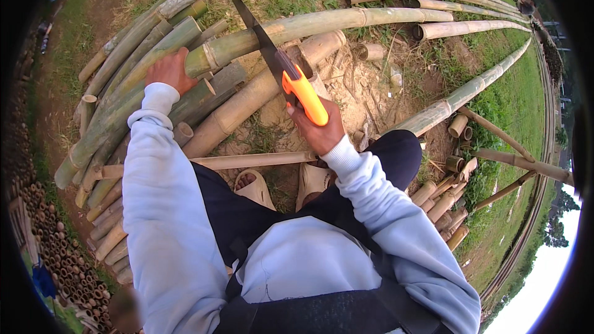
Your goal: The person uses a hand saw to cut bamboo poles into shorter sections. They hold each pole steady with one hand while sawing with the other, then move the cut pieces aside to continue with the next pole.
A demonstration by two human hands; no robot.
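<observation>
My left hand (pixel 169 73) is wrapped over the left end of a long green bamboo pole (pixel 346 20), beside several thick cut bamboo lengths (pixel 164 40). In my right hand (pixel 320 128) is a hand saw (pixel 304 94) with an orange and black handle, my fingers closed around it. Its dark blade points up and away to the left and crosses the long pole. I cannot tell whether the teeth touch the pole. Below the crossing, a thicker tan bamboo piece (pixel 229 114) lies slanted, partly hidden by the saw and my hand.
Pale sawdust (pixel 352 83) covers the ground beyond my right hand. Long poles (pixel 464 28) lie at the far right, and another pole (pixel 433 114) slants in near my knee. Short bamboo pieces (pixel 445 207) are piled at right. A thin bamboo strip (pixel 253 161) crosses before my sandals.
</observation>
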